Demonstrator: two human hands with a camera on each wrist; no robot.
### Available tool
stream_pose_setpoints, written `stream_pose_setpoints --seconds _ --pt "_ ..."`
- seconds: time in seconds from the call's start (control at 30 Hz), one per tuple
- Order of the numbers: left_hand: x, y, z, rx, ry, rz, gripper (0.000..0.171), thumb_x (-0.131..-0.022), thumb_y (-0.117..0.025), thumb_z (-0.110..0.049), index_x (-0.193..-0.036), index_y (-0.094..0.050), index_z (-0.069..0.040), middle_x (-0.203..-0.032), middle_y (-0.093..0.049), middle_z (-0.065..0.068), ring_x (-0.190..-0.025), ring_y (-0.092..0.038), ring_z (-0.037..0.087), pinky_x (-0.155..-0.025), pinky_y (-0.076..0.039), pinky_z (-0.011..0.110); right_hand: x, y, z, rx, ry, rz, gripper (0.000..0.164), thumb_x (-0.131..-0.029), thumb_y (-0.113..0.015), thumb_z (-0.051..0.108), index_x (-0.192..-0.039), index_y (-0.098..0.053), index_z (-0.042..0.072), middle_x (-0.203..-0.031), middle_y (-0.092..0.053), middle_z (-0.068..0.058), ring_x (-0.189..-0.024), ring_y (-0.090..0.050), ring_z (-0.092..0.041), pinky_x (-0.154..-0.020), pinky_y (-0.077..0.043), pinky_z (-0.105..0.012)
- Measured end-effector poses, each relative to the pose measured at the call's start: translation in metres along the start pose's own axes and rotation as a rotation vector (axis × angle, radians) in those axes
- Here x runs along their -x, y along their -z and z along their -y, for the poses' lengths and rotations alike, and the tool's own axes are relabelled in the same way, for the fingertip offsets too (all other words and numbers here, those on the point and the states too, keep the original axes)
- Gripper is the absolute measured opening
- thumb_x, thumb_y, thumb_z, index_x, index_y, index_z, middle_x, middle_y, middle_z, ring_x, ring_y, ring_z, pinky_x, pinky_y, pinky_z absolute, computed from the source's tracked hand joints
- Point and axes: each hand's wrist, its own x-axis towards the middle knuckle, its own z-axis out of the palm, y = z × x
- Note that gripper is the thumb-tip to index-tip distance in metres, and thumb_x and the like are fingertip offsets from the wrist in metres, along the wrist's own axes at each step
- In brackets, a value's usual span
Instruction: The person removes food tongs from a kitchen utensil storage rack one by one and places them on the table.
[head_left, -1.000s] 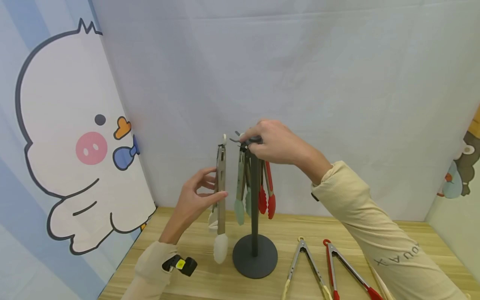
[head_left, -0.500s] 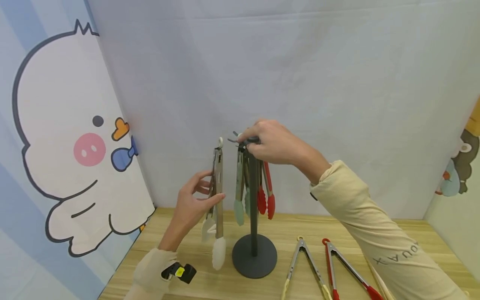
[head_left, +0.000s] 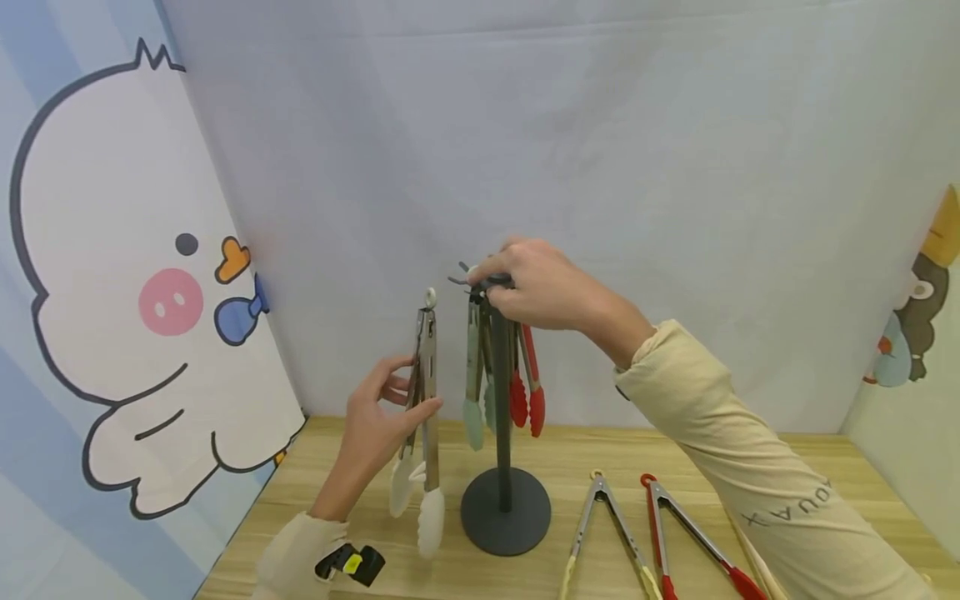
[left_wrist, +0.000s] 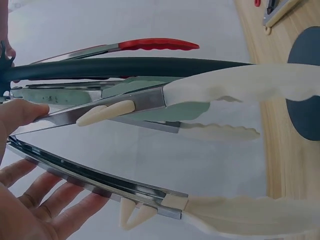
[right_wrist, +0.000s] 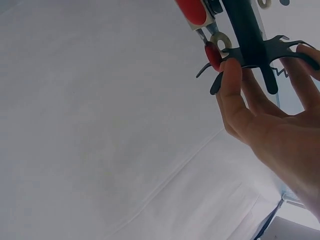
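My left hand (head_left: 378,429) holds white-tipped metal tongs (head_left: 430,375) upright, hanging ring at the top. In the left wrist view the thumb lies on one arm of the tongs (left_wrist: 150,100) and the fingers lie along the other; the arms are spread. My right hand (head_left: 543,287) grips the hooked top of a dark utensil stand (head_left: 502,433); the right wrist view shows fingers around the hooks (right_wrist: 280,48). Mint-tipped tongs (head_left: 472,417) and red tongs (head_left: 536,400) hang from the stand. The held tongs are left of the stand, apart from the hooks.
Tongs with yellow tips (head_left: 598,485) and red tongs (head_left: 661,537) lie spread on the wooden table (head_left: 337,475), right of the stand's round base (head_left: 517,533). Another white-tipped pair (left_wrist: 220,131) hangs behind the mint ones. A pale cloth backdrop (head_left: 600,150) stands behind.
My left hand has lowered the white-tipped tongs slightly and drawn them left, away from the stand; their arms have spread wider. The right hand stays on the stand's top.
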Motion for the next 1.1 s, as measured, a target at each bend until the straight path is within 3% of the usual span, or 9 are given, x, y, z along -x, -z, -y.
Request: stream_pose_setpoints --seconds 0.27,0.6,1.1 --pt "0.012 -0.003 0.002 -0.038 -0.023 -0.037 0.055 -0.074 -0.082 -0.022 -0.123 -0.059 -0.013 -0.088 -0.062 0.008 -0.073 -0.057 0.021 -0.063 -0.048 0.036 -0.001 -0.002 0.000 0.004 -0.001 -0.011 0.038 -0.091 -0.044 0.006 -0.122 -0.066 0.010 -0.109 -0.056 -0.013 -0.067 -0.041 -0.020 -0.059 -0.035 -0.031" --pt "0.018 -0.007 0.011 -0.091 0.055 -0.037 0.054 -0.074 -0.082 -0.021 -0.123 -0.060 -0.013 -0.084 -0.060 0.008 -0.069 -0.058 0.017 -0.059 -0.048 0.032 0.001 -0.002 0.000 -0.009 -0.008 -0.016 0.039 -0.090 -0.043 0.005 -0.122 -0.066 0.010 -0.109 -0.056 -0.012 -0.064 -0.041 -0.020 -0.057 -0.035 -0.031" --pt "0.021 -0.013 0.023 -0.101 0.115 -0.003 0.053 -0.074 -0.081 -0.022 -0.122 -0.061 -0.012 -0.081 -0.061 0.006 -0.061 -0.058 0.014 -0.054 -0.046 0.031 0.001 -0.004 -0.002 -0.006 0.010 -0.029 0.040 -0.089 -0.043 0.004 -0.121 -0.066 0.010 -0.110 -0.056 -0.013 -0.061 -0.038 -0.019 -0.057 -0.034 -0.031"
